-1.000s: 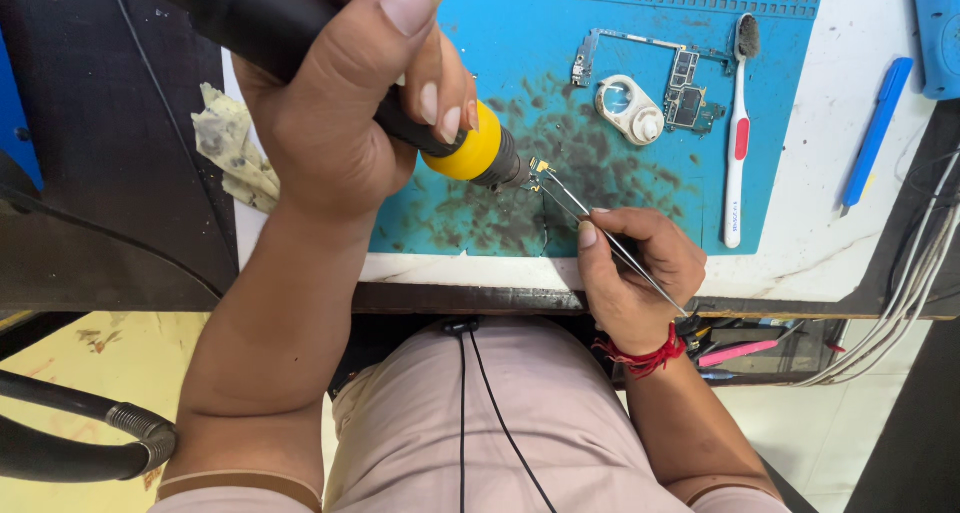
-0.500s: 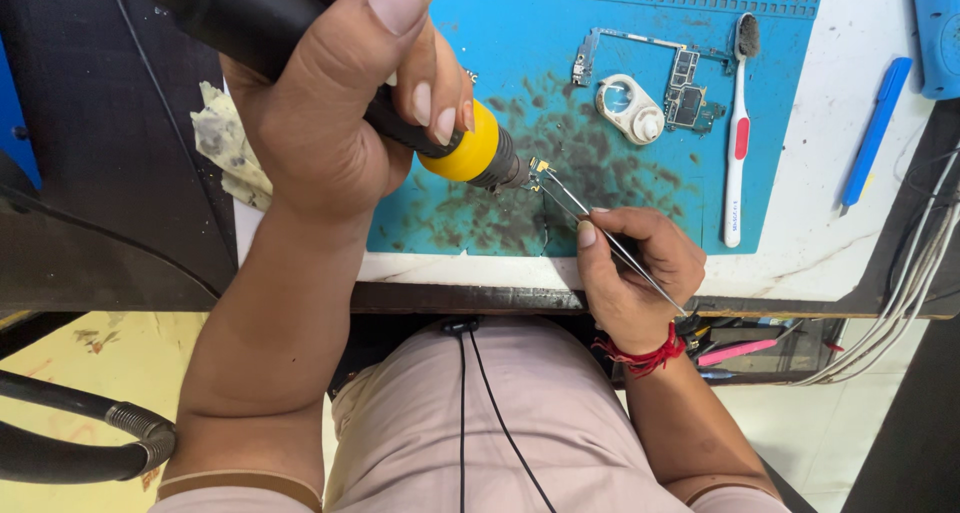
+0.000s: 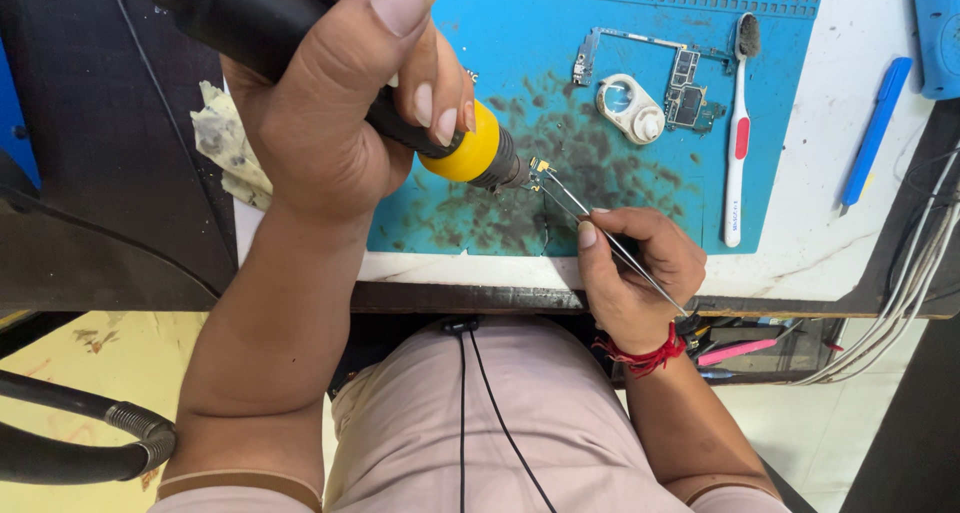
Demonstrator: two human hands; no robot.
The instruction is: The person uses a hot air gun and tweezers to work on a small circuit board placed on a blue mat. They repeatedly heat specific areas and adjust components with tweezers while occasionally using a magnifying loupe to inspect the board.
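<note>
My left hand (image 3: 335,103) grips a black hot-air handle (image 3: 260,18) with a yellow collar (image 3: 465,153); its metal nozzle points right at a tiny gold component (image 3: 541,166). My right hand (image 3: 635,268), with a red thread at the wrist, pinches thin metal tweezers (image 3: 600,233) whose tips hold that component just above the stained blue work mat (image 3: 560,93). Nozzle and component nearly touch.
On the mat lie a phone circuit board (image 3: 685,88), a small white round part (image 3: 630,111) and a red-and-white toothbrush (image 3: 738,133). A blue tool (image 3: 875,133) rests on the white bench at right. A crumpled rag (image 3: 225,143) lies left; cables (image 3: 900,313) hang right.
</note>
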